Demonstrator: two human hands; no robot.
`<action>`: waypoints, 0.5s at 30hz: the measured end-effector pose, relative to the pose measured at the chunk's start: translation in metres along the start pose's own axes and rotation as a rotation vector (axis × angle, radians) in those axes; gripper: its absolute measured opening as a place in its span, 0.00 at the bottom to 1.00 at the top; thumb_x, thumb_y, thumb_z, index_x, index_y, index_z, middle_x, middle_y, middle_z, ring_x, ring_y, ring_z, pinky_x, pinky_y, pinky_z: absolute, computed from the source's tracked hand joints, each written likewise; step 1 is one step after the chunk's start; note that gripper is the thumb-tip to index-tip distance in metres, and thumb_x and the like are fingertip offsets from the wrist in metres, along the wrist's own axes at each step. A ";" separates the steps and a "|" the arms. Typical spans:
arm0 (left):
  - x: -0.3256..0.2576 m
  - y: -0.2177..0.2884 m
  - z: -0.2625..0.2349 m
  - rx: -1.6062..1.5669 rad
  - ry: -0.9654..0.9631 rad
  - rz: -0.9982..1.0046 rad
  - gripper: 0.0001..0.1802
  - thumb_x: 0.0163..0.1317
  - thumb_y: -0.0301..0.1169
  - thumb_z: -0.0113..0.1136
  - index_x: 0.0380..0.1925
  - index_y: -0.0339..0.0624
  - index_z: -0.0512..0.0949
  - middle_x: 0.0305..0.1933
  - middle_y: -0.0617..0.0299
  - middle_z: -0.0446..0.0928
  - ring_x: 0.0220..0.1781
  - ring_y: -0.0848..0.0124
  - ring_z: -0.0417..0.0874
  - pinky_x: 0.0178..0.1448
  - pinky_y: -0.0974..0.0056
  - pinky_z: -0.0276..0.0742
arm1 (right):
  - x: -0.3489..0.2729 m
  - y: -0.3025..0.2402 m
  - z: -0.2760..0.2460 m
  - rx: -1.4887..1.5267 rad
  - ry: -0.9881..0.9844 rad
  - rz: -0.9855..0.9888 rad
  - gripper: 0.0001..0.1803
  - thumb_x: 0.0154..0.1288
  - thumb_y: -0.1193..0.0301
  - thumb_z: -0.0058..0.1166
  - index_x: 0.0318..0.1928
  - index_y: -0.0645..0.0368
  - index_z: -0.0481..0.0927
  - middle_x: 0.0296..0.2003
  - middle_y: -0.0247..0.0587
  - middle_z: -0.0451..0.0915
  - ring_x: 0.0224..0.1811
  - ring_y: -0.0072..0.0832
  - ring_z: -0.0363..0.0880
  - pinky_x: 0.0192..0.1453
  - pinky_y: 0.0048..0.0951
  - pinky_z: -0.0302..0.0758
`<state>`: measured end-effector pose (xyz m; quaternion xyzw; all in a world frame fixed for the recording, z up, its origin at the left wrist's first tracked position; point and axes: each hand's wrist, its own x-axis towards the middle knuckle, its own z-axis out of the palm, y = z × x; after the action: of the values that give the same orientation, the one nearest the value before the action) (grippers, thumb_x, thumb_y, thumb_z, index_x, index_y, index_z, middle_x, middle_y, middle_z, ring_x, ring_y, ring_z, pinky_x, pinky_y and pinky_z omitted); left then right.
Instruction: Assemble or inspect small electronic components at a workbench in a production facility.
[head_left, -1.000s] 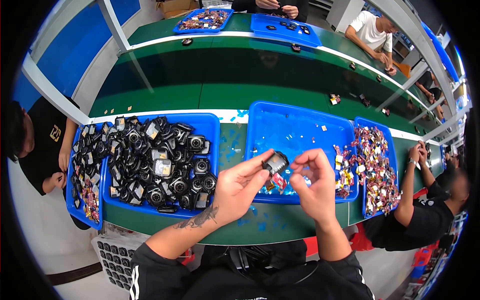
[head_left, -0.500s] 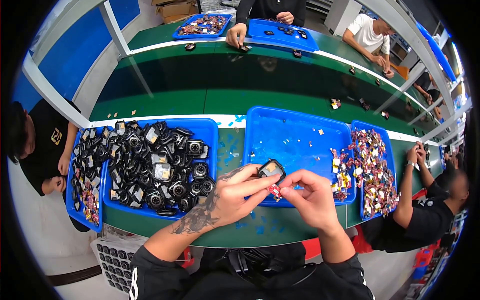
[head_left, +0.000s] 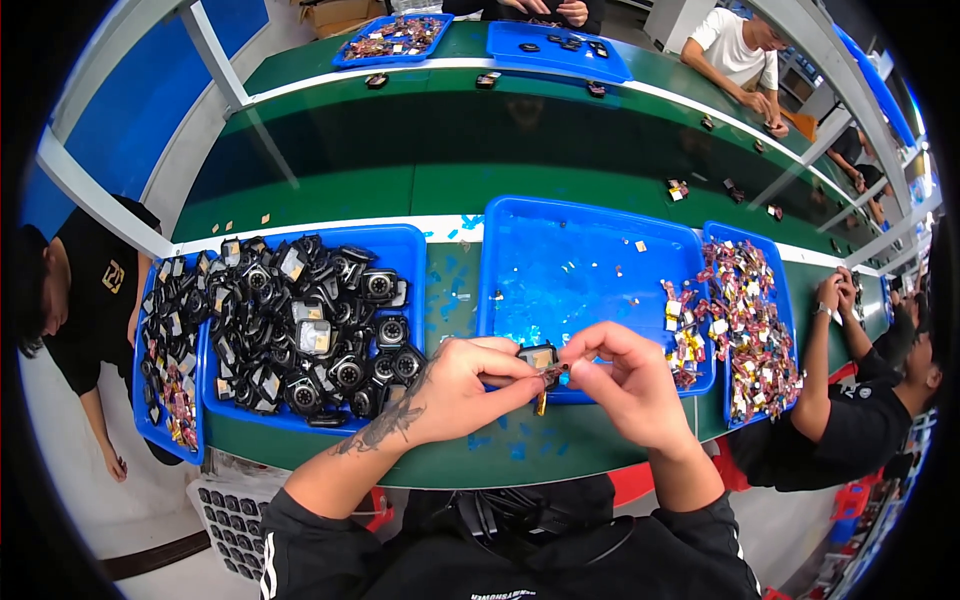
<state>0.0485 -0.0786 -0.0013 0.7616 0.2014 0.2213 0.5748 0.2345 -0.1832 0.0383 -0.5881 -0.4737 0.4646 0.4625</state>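
Note:
My left hand [head_left: 470,388] is closed around a black smartwatch case [head_left: 538,355], its open side with a pale square patch showing. A small dark reddish part with a gold strip [head_left: 541,403] hangs at the case's lower edge, by my left fingertips. My right hand [head_left: 637,392] is pinched at the same spot, a small piece of blue film [head_left: 564,378] at its thumb and fingertip. Both hands meet over the front edge of a blue tray [head_left: 590,225]. The fingers hide part of the case and the small part.
To the left, a blue tray [head_left: 415,260] holds heaped black watch cases [head_left: 300,330]. Small pink and gold parts fill a tray [head_left: 755,335] on the right. Blue film scraps [head_left: 515,440] lie on the green bench. Across the conveyor [head_left: 330,140] and on both sides, other people sit or stand.
The case has tilted and sits slightly lower in my left hand. A gold strip now hangs below, and blue film shows at my right fingertips. Across the belt, a person's hand has drawn back.

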 end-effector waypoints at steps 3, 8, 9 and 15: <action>0.001 -0.006 0.004 -0.177 -0.058 -0.060 0.07 0.60 0.24 0.65 0.38 0.34 0.85 0.30 0.61 0.77 0.30 0.76 0.79 0.35 0.71 0.77 | -0.002 0.010 0.009 0.041 0.082 -0.071 0.12 0.62 0.81 0.60 0.45 0.62 0.76 0.34 0.34 0.78 0.38 0.19 0.79 0.41 0.21 0.78; 0.001 -0.001 0.013 -0.377 0.065 -0.112 0.15 0.63 0.19 0.60 0.51 0.32 0.80 0.45 0.58 0.80 0.47 0.73 0.83 0.47 0.74 0.81 | 0.002 0.030 0.020 0.018 0.250 -0.179 0.17 0.58 0.84 0.62 0.47 0.64 0.73 0.35 0.35 0.79 0.36 0.16 0.79 0.36 0.17 0.75; 0.001 -0.001 0.014 -0.374 0.069 -0.114 0.15 0.63 0.19 0.60 0.51 0.32 0.80 0.45 0.58 0.80 0.47 0.73 0.83 0.47 0.74 0.81 | 0.002 0.031 0.022 0.021 0.246 -0.180 0.17 0.58 0.84 0.62 0.47 0.64 0.73 0.35 0.35 0.79 0.36 0.16 0.79 0.36 0.17 0.75; -0.003 -0.003 0.019 -0.419 0.123 -0.096 0.17 0.62 0.15 0.59 0.52 0.32 0.79 0.50 0.55 0.79 0.48 0.71 0.83 0.50 0.72 0.82 | -0.001 0.041 0.029 -0.067 0.358 -0.273 0.19 0.56 0.84 0.63 0.48 0.64 0.73 0.34 0.34 0.77 0.34 0.14 0.78 0.33 0.16 0.73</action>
<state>0.0565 -0.0951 -0.0095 0.6001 0.2217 0.2768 0.7170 0.2111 -0.1862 -0.0060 -0.6067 -0.4745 0.2699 0.5779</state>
